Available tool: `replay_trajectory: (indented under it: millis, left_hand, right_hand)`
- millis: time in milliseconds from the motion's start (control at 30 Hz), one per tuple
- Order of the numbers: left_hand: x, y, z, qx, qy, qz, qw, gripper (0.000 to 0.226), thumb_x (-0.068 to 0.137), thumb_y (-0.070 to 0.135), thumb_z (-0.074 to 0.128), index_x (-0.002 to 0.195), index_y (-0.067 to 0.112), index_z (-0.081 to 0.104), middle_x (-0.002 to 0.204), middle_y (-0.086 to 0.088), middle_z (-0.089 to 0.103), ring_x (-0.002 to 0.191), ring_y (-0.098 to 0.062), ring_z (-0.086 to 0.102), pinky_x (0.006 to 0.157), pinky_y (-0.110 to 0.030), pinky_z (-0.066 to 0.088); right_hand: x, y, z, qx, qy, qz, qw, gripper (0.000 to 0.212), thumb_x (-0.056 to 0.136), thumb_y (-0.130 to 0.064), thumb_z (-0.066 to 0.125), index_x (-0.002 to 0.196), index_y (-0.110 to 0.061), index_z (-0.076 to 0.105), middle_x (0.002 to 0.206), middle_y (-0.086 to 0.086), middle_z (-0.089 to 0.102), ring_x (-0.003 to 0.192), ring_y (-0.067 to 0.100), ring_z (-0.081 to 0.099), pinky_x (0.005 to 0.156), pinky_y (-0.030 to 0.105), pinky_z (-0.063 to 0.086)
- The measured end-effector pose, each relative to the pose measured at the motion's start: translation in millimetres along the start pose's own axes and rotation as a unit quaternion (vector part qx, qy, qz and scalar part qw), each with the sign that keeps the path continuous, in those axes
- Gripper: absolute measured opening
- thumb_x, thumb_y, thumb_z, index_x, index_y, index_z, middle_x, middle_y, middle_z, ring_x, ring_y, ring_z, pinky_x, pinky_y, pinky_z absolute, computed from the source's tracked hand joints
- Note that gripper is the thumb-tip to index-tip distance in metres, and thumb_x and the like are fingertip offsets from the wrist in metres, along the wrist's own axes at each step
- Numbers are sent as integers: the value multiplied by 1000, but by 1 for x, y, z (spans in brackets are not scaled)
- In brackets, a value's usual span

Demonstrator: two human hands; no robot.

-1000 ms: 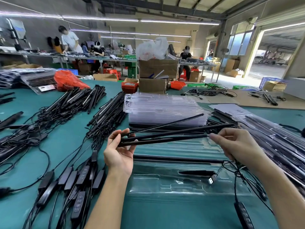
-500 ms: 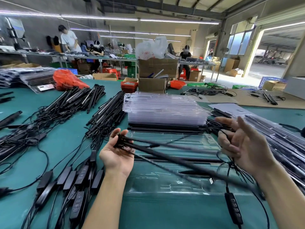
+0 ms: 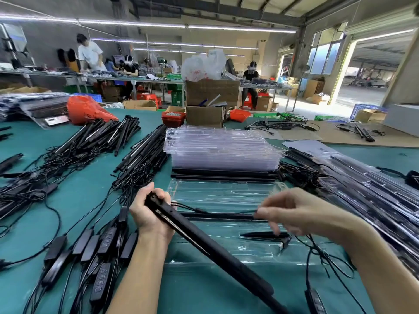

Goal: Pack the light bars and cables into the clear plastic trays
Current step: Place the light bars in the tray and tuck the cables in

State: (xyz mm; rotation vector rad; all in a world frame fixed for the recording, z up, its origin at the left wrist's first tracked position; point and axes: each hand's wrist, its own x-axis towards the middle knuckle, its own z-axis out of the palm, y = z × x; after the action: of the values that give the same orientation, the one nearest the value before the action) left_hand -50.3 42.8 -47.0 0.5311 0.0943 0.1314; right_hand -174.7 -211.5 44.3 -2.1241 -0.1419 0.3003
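Observation:
My left hand (image 3: 151, 214) grips the upper end of a bundle of black light bars (image 3: 210, 250) that slants down to the lower right, over the open clear plastic tray (image 3: 226, 196) on the green table. A thin black cable (image 3: 217, 211) runs from the bars' top end to my right hand (image 3: 301, 214), which pinches it above the tray. More cable and an inline controller (image 3: 314, 300) hang below that hand. One black bar (image 3: 226, 215) and a small black piece (image 3: 264, 234) lie in the tray.
A stack of empty clear trays (image 3: 222, 148) sits behind the open one. Piles of black light bars and cables (image 3: 95, 141) with controllers (image 3: 99, 248) cover the left. Packed trays (image 3: 367, 189) lie at the right. Cardboard boxes (image 3: 212, 91) and people stand at the back.
The bars' right end has dropped from level to slanting toward me. My right hand let go of that end, opened, and now pinches the cable near the tray's middle.

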Motion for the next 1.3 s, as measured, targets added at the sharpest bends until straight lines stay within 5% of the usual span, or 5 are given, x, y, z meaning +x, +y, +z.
replay_trajectory:
  millis: [233,600,1033,1200,1300]
  left_hand:
    - [-2,1,-2,-3,-6,-8,1000,22,88,23,44,66,22,43,56,8,47,49,-10,41,48,-24,28]
    - [-2,7,-5,-140,-3,-28,990,24,59,30,46,76,16,55,81,-4,65,67,-19,64,63,-26,46]
    - [-3,-15,3,337,43,137,930,21,88,-4,60,93,17,62,84,1,71,68,3,68,71,-24,48]
    - [2,-18,4,345,45,175,921,34,86,-21,44,87,11,56,81,-6,62,66,-6,69,64,-9,48]
    - [4,-17,3,310,66,169,933,39,81,-24,40,79,12,54,72,-7,58,64,-19,66,65,-15,51]
  right_hand:
    - [4,-10,39,-142,-147,76,976,59,65,-72,77,91,-21,64,69,-10,60,61,15,39,52,25,30]
    - [13,-6,52,-163,-88,49,981,26,70,-30,74,88,-12,68,64,-2,63,55,12,55,57,26,42]
    - [27,13,-4,-244,148,72,956,20,76,-25,75,95,-21,71,85,-2,70,47,0,46,50,23,43]
    - [32,29,1,-228,134,71,962,18,78,-29,79,94,-22,75,107,13,72,98,30,68,91,45,54]
    - [29,39,-6,-178,157,51,970,9,83,-32,75,88,-24,77,91,-5,73,83,8,67,84,35,51]
